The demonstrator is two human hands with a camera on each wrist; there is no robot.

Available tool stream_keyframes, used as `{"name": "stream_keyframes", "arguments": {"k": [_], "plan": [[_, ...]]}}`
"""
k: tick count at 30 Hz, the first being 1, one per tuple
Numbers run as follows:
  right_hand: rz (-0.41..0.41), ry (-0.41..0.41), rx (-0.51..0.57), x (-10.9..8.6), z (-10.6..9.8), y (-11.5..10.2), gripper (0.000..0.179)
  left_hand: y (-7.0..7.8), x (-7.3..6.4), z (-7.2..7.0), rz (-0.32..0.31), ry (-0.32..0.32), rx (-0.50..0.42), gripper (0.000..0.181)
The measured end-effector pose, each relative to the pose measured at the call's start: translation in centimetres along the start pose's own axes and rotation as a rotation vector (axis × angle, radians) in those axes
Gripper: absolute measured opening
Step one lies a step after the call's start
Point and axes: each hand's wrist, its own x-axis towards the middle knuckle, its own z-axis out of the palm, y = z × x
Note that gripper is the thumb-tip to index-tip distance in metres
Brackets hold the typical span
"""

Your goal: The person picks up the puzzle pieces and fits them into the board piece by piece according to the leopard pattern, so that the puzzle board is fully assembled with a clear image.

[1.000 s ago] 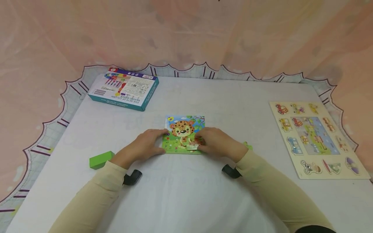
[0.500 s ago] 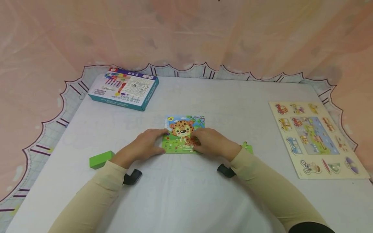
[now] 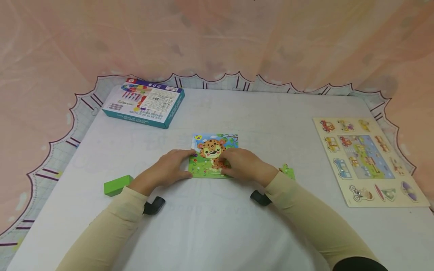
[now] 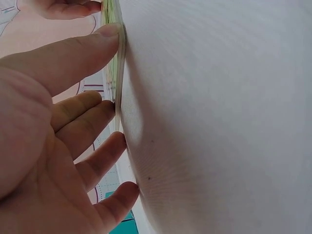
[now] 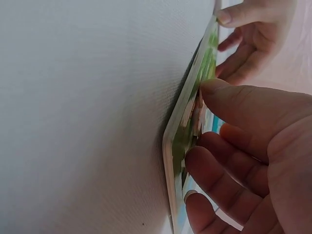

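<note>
A leopard jigsaw puzzle board (image 3: pixel 200 171) lies flat in the middle of the white table. My left hand (image 3: pixel 169 167) rests at its left edge, thumb and fingertips spread along the side; the left wrist view shows them touching the rim. Over the board's lower right part, my right hand (image 3: pixel 245 165) pinches a brown-and-green puzzle piece (image 5: pixel 196 114) between thumb and fingers, and the piece lies against the picture. That hand hides the board's right side in the head view. Beside the right wrist lies a green jigsaw piece (image 3: pixel 288 171), partly covered by the sleeve.
A teal-and-white bead toy box (image 3: pixel 144 103) lies at the back left. Near the left forearm is a green block (image 3: pixel 117 185). On the right lies a wooden board with vehicle and toy pictures (image 3: pixel 371 162). A patterned cloth border (image 3: pixel 220 81) edges the table.
My right hand has shifted slightly left across the board, and the piece that stood tilted under it now lies flatter on the picture. My left hand has stayed still.
</note>
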Motion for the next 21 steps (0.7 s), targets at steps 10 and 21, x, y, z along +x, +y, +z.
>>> {"name": "stream_keyframes", "arguments": {"k": [10,21], "plan": [[0.028,0.011,0.03,0.11,0.28,-0.27,0.031,-0.11,0.04,0.04,-0.009,-0.007,-0.006,0.073],[0.024,0.016,0.041,0.29,0.45,-0.42,0.028,-0.08,0.03,0.0,-0.001,0.0,-0.008,0.073]]}}
